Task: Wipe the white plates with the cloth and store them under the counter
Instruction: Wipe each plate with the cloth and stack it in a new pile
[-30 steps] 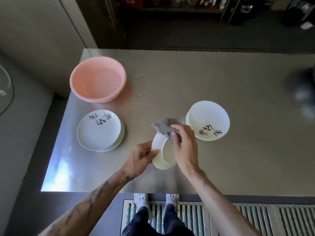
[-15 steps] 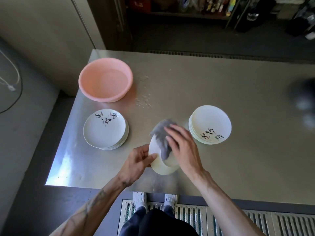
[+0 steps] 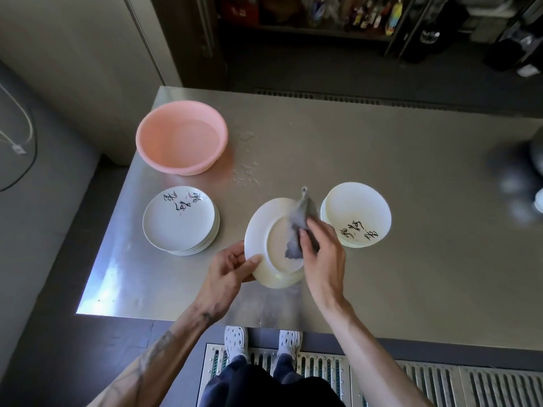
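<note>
Pink basin (image 3: 150, 136) of water (image 3: 192, 143) beside plates (image 3: 179, 220)

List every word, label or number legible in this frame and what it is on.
Left plate stack: black brush-script characters on the top plate, too cursive to read.
Right plate stack: similar characters, also unreadable.
Shelf bottles: labels too blurred.
Nothing else carries text.

Tilted white plate (image 3: 264, 230) under grey cloth (image 3: 296, 230)

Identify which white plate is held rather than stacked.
The middle plate, between the left stack and the right stack: the left hand grips its rim, the right hand presses the grey cloth on it. The others lie flat, showing black writing.
</note>
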The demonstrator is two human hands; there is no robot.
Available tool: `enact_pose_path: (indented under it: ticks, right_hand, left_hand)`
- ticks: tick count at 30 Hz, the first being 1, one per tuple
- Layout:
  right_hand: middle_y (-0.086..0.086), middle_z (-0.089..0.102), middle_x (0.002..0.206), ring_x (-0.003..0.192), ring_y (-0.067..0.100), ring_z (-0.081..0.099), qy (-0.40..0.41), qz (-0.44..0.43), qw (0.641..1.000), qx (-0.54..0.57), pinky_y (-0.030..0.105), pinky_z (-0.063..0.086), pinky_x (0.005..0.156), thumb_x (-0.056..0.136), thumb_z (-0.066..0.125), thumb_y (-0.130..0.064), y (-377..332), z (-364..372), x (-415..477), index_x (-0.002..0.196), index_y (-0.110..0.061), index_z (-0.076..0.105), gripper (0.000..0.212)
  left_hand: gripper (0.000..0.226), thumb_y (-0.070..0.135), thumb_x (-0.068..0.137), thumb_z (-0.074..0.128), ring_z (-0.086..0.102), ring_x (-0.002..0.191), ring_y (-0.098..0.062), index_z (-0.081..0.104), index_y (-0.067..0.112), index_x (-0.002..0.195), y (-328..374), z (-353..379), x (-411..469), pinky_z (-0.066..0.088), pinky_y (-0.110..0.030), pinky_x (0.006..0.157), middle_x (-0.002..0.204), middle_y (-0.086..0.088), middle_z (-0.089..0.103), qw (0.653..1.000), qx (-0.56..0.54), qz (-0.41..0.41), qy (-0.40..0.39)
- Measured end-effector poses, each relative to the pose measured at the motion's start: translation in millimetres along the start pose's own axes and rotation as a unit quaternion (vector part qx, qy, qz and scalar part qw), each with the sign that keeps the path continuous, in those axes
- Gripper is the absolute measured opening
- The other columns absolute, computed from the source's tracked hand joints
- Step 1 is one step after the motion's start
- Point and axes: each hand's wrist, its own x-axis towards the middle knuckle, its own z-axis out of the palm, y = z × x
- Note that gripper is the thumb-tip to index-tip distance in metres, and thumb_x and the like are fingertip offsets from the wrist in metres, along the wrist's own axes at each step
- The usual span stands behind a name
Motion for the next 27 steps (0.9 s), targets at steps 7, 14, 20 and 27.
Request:
enact_pose_path:
  ticks: [7,14,20,27]
  right_hand:
    - [-0.004,0.066,0.125,0.111,-0.002,0.058,0.045,0.104,0.993,0.030,0.009,0.041,0.101,0.099,0.064,-0.007,3.8,13.0,-33.4,0.131,-0.016,0.068,0.034]
    - [-0.003,0.059,0.132,0.123,0.005,0.056,0.034,0.098,0.994,0.043,0.007,0.035,0.105,0.100,0.065,-0.013,-11.9,25.7,-75.1,0.136,-0.014,0.066,0.036]
    - [-0.004,0.055,0.136,0.129,0.006,0.053,0.010,0.061,0.998,0.029,0.016,0.039,0.109,0.099,0.066,-0.011,-22.7,26.8,-79.9,0.139,-0.019,0.064,0.041]
    - [-0.005,0.054,0.143,0.134,0.003,0.051,0.009,0.064,0.997,0.041,0.026,0.043,0.113,0.101,0.063,-0.008,-15.2,22.0,-76.8,0.141,-0.022,0.063,0.043]
  left_hand:
    - [0.022,0.003,0.100,0.059,0.072,0.096,-0.030,0.067,-0.001,0.120,-7.7,10.0,-7.2,0.060,-0.049,0.089,0.105,-0.024,0.075,0.997,-0.038,-0.001,0.063]
    - [0.021,0.001,0.102,0.053,0.073,0.090,-0.034,0.068,-0.002,0.117,-9.0,15.8,-8.9,0.060,-0.049,0.087,0.102,-0.025,0.075,0.994,-0.058,-0.004,0.094]
    - [0.023,0.017,0.095,0.060,0.069,0.080,-0.033,0.071,0.005,0.112,-3.7,22.0,-7.0,0.059,-0.046,0.078,0.094,-0.021,0.074,0.992,-0.076,0.015,0.103]
    - [0.020,0.004,0.104,0.054,0.072,0.085,-0.030,0.065,-0.002,0.119,-5.5,23.1,-3.7,0.059,-0.038,0.077,0.098,-0.022,0.075,0.993,-0.064,0.016,0.101]
